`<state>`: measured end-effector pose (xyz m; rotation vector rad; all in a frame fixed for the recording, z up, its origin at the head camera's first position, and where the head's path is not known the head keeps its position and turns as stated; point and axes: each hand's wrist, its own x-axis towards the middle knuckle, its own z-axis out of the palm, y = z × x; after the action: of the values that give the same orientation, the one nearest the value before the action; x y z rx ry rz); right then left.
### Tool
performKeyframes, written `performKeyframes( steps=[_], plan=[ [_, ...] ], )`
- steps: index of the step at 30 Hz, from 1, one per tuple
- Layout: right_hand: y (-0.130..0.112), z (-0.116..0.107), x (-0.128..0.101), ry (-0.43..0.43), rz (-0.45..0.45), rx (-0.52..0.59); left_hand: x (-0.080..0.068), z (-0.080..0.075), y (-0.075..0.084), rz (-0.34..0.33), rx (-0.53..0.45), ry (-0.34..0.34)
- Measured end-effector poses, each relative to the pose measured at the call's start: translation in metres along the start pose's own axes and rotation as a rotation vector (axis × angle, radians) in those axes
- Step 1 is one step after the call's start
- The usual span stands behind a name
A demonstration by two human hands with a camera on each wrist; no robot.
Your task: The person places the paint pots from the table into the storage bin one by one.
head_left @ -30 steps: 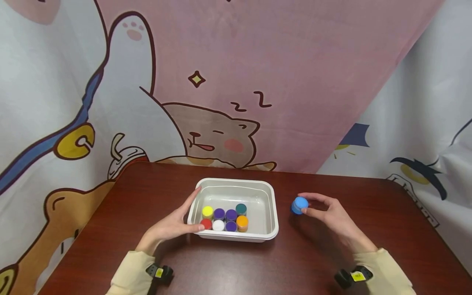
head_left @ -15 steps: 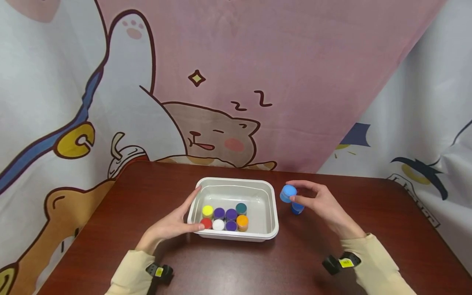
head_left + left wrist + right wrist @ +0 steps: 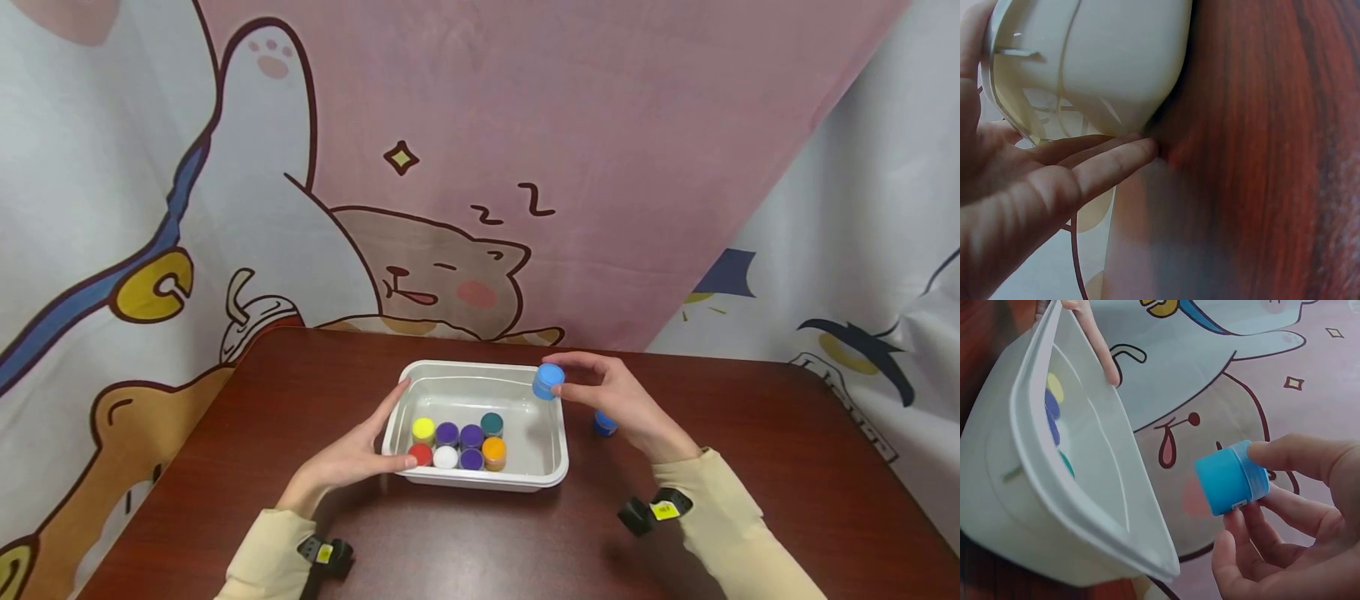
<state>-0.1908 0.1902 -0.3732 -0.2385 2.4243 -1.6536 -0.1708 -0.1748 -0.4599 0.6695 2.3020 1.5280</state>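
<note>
Above the tray's (image 3: pixel 480 367) right rim, our right hand (image 3: pixel 615 400) pinches the light, stiff blue jar (image 3: pixel 548 381) by its sides; left hand (image 3: pixel 348 454), grip released, steadies the tray.

I count eight small paint pots in one white tray (image 3: pixel 551 454): three purple, one each yellow, red, white, teal, orange. Two blue pots are outside the tray: one light blue (image 3: pixel 548 381) in my fingers above its right rim, one darker (image 3: pixel 603 423) on the bench right of it.

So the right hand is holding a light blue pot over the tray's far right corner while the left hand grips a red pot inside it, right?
Not quite. The left hand grips no pot; its fingers rest against the outer left wall of the tray, as the head view shows. The right hand does hold the light blue pot there.
</note>
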Motion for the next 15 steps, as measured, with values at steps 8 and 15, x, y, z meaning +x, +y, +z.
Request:
performKeyframes(
  steps=[8, 15],
  plan=[
    [-0.001, 0.024, 0.014, -0.062, -0.032, 0.087, 0.0, 0.0, 0.0, 0.004, -0.008, -0.002],
    [0.005, 0.047, 0.023, -0.056, -0.041, 0.119, 0.0, 0.0, -0.001, 0.009, -0.013, -0.003]
  ],
)
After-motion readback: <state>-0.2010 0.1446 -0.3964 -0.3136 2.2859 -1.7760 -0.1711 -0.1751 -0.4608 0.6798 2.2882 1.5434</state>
